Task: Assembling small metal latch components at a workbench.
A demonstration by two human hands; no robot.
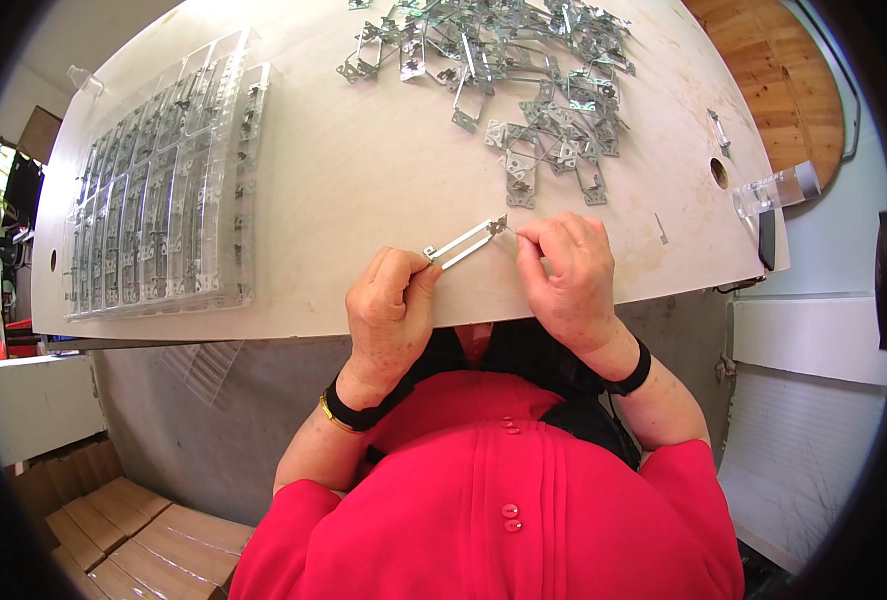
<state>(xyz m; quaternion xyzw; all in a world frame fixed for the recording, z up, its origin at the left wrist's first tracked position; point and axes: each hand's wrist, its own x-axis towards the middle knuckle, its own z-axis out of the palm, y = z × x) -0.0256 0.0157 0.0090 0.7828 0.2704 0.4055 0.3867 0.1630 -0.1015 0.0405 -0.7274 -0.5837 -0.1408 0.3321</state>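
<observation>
Between my two hands, over the near edge of the table, is a narrow metal bracket (462, 245) with two long parallel bars. My left hand (393, 305) pinches its lower left end between thumb and finger. The bracket slants up to the right, its far end carrying a small toothed metal piece. Close to that end, my right hand (566, 275) is closed, thumb against forefinger. Whatever lies in that pinch is too small to make out. A heap of similar metal brackets (523, 90) lies at the far middle of the table.
On the left stand clear plastic trays (248, 200) filled with rows of metal parts. A clear bottle (778, 190) lies at the right edge, beside a round hole (718, 173). A small metal strip (661, 229) and a loose part (718, 133) lie on the right. Cardboard boxes (143, 545) sit below left.
</observation>
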